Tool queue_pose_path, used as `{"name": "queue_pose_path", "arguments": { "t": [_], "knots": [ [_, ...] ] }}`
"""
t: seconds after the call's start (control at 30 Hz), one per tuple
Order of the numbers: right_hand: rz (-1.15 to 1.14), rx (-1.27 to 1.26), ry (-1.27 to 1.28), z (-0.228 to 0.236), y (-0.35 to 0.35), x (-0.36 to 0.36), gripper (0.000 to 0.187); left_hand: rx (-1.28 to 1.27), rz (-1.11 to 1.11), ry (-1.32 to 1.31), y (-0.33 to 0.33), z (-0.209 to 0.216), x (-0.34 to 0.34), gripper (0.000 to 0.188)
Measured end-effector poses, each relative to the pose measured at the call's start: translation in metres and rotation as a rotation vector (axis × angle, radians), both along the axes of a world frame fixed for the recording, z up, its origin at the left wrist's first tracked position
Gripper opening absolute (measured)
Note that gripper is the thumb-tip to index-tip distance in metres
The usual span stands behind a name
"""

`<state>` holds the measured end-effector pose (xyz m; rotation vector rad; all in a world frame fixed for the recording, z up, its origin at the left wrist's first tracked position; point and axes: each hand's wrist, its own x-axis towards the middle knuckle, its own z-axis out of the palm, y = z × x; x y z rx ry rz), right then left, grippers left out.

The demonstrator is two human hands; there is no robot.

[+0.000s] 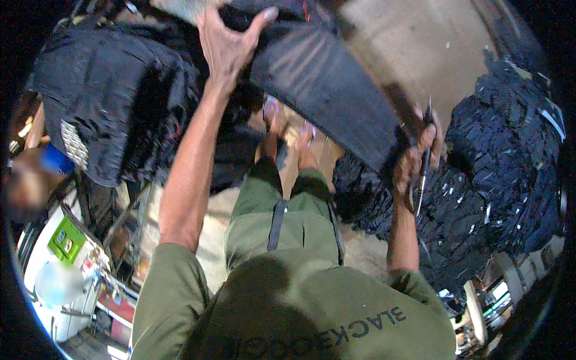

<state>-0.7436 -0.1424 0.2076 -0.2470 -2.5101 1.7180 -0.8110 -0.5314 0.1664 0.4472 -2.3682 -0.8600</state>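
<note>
The left hand (231, 48) spreads wide, seemingly gripping nothing; the right hand (418, 153) closes around a pen-like tool (425, 162). Best keep its tip off the black fabric panel (327, 90) between them.

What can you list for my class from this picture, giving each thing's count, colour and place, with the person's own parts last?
Cloth panel: one, black, stretched across the top middle
Pen-like tool: one, dark and silvery, in the right hand
Cloth pile: one, black, upper left
Cloth heap: one, black, right side
Scraps: several, white, on the heap
Green item: one, bright green, lower left
Floor: one, pale brown, top right of centre
Other clutter: uncountable, mixed colours, lower corners
Shirt: one, olive green, bottom middle
Shorts: one pair, green, centre
Feet: two, skin-toned, above the shorts
Hands: two, skin-toned, left hand at top, right beside the panel's right end
</note>
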Motion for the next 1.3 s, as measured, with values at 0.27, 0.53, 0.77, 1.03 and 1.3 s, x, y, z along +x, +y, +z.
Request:
{"name": "queue_pose_path", "arguments": {
  "t": [0.27,0.53,0.77,1.03,1.3],
  "knots": [
    [-0.116,0.05,-0.239,-0.023,0.099,0.058,0.036,0.729,-0.467,-0.769,-0.076,0.034,-0.061,0.07],
    [-0.254,0.676,0.303,0.004,0.259,0.092,0.025,0.757,-0.616,-0.548,0.087,0.002,0.014,0.037],
    [-0.576,0.94,0.429,0.14,0.428,0.11,0.025,1.425,-0.653,-0.963,0.45,-0.031,0.178,0.028],
    [-0.017,0.426,0.349,0.068,0.286,0.153,0.027,0.725,-0.101,-0.784,0.277,-0.074,0.27,0.051],
    [0.315,0.238,-0.112,0.006,0.136,0.265,0.025,0.067,-0.27,-0.488,0.113,-0.004,0.455,0.027]
  ]
}}
